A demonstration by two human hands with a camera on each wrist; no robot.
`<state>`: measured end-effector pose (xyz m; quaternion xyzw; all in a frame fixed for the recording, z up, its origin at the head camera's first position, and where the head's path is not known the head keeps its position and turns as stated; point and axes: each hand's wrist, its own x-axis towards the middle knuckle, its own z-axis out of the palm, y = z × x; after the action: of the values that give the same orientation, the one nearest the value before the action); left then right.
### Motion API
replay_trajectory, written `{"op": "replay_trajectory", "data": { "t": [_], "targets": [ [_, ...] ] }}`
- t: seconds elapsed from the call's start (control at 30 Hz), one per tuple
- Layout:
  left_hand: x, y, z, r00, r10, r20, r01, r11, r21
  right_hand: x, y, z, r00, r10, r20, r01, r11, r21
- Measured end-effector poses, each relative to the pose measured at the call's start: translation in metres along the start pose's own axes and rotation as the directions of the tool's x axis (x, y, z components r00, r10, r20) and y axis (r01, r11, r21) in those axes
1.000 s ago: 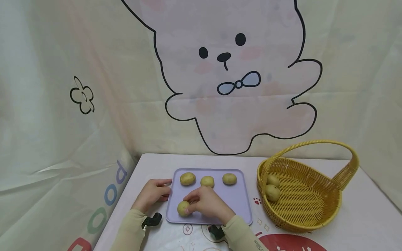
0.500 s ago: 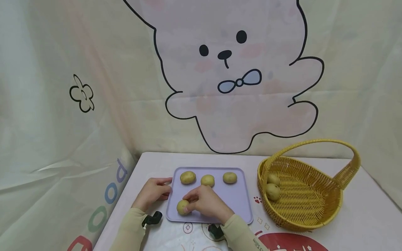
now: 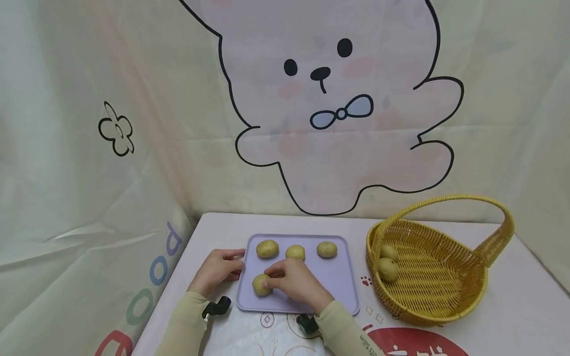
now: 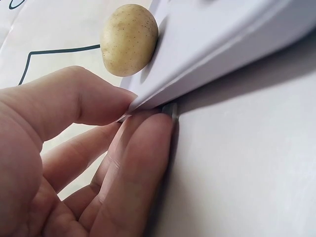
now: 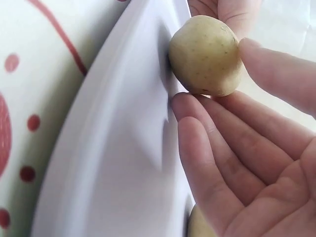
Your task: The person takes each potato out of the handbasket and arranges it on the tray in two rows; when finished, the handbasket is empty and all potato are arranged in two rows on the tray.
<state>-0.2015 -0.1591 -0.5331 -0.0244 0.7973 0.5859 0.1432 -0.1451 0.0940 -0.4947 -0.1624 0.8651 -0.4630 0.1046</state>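
Gently seems best: a light, level pinch, low over the one tray (image 3: 311,296), should prevent rolling. The right hand (image 3: 298,284) holds one potato (image 3: 260,286) in a narrow grip near left, whether touching I cannot tell; the left hand (image 3: 217,269) pinches the tray's left edge. Three potatoes (image 3: 327,249) line the far side; one basket (image 3: 445,291), right, holds two potatoes (image 3: 388,270).

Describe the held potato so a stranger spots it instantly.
Left of the yellow basket is a lilac tray with three potatoes along its far side. Toward its front-left corner is the potato, the only one pinched by the right hand.
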Motion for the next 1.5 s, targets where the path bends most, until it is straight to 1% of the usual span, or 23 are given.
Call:
{"op": "replay_trajectory", "data": {
  "t": [0.3, 0.5, 0.8, 0.93, 1.0, 1.07, 1.2, 1.37, 1.5],
  "targets": [
    [-0.001, 0.002, 0.0, 1.0, 0.001, -0.003, -0.001, 1.0, 0.018, 0.0, 0.003, -0.003, 1.0, 0.018, 0.005, -0.018, 1.0, -0.009],
    [-0.002, 0.003, 0.0, 1.0, -0.001, -0.003, 0.002, 1.0, 0.022, -0.001, 0.003, -0.006, 1.0, 0.017, 0.014, -0.017, 1.0, 0.003],
    [0.001, 0.005, 0.004, 1.0, 0.021, 0.017, -0.021, 0.999, 0.024, -0.004, 0.002, -0.017, 0.999, 0.035, -0.001, -0.035, 0.999, -0.024],
    [0.001, 0.003, 0.001, 1.0, 0.015, 0.003, -0.016, 0.999, 0.038, -0.012, 0.0, -0.026, 1.0, 0.019, -0.022, -0.02, 0.999, -0.035],
    [-0.001, 0.001, -0.001, 1.0, 0.006, -0.01, -0.005, 0.999, 0.046, -0.02, -0.003, -0.034, 1.0, 0.002, -0.03, -0.003, 0.999, -0.04],
    [-0.002, -0.001, -0.002, 1.0, 0.006, -0.018, -0.005, 0.998, 0.061, -0.031, -0.006, -0.045, 0.999, -0.02, -0.04, 0.019, 0.999, -0.044],
    [-0.002, -0.003, -0.004, 1.0, 0.007, -0.022, -0.006, 0.998, 0.069, -0.064, -0.009, -0.074, 0.998, -0.041, -0.044, 0.038, 0.997, -0.067],
    [-0.001, -0.001, -0.001, 1.0, 0.004, -0.016, -0.003, 0.996, 0.086, -0.114, -0.002, -0.115, 0.998, -0.024, -0.059, 0.017, 0.994, -0.112],
    [0.0, 0.0, 0.001, 1.0, 0.002, -0.02, 0.0, 0.995, 0.102, -0.15, 0.004, -0.148, 0.996, 0.018, -0.082, -0.033, 0.984, -0.177]
  ]
}}
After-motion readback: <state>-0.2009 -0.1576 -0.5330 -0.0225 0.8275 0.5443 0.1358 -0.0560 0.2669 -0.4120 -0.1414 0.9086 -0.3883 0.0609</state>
